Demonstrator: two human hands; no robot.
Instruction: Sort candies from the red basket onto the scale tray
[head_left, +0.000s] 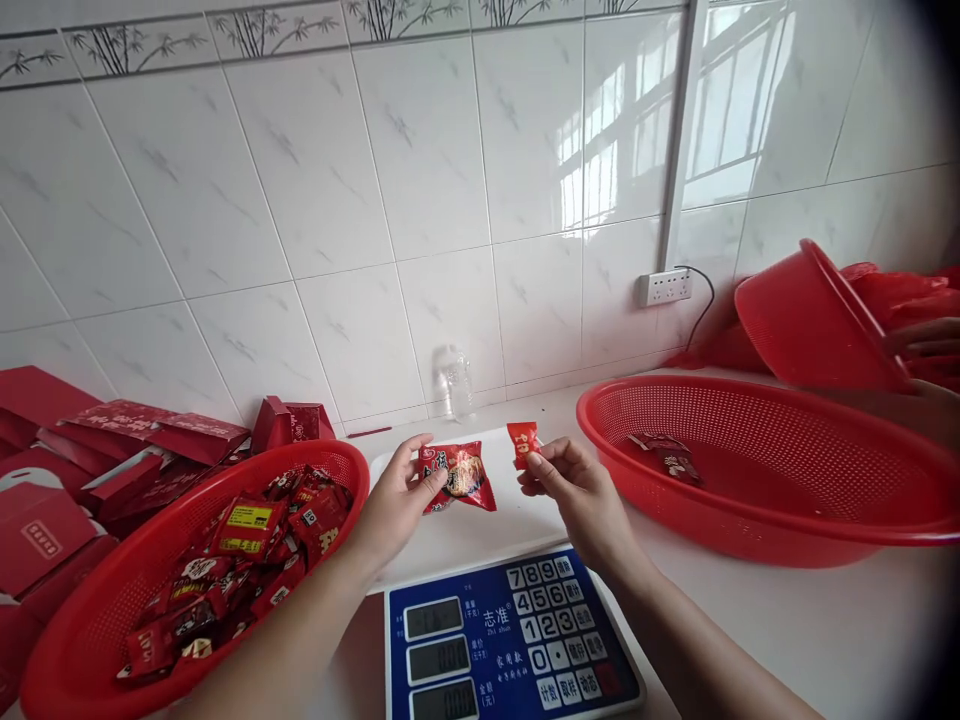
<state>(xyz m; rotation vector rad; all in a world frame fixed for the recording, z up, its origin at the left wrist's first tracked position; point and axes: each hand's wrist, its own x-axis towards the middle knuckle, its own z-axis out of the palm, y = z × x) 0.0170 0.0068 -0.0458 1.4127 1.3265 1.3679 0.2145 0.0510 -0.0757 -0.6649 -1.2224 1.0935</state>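
Spreading across the whole view, the white surface runs along a tiled wall and carries everything else. Biggest on it is the red mesh basket at the right, nearly bare apart from a couple of dark packets lying inside near its left edge. Another red basket at the left is tilted toward the camera and heaped with small red snack packets. Behind that lies a pile of flat red boxes. A tipped red tub sits at the far right, with another person's fingers on its rim. Close in front stands a blue-faced scale, its white pan under both hands. A clear bottle stands by the wall.

Over the pan, the left hand grips a red snack packet by its left edge, thumb on top. Just beside it, the right hand pinches a small red candy packet between thumb and fingertips, holding it upright above the pan.
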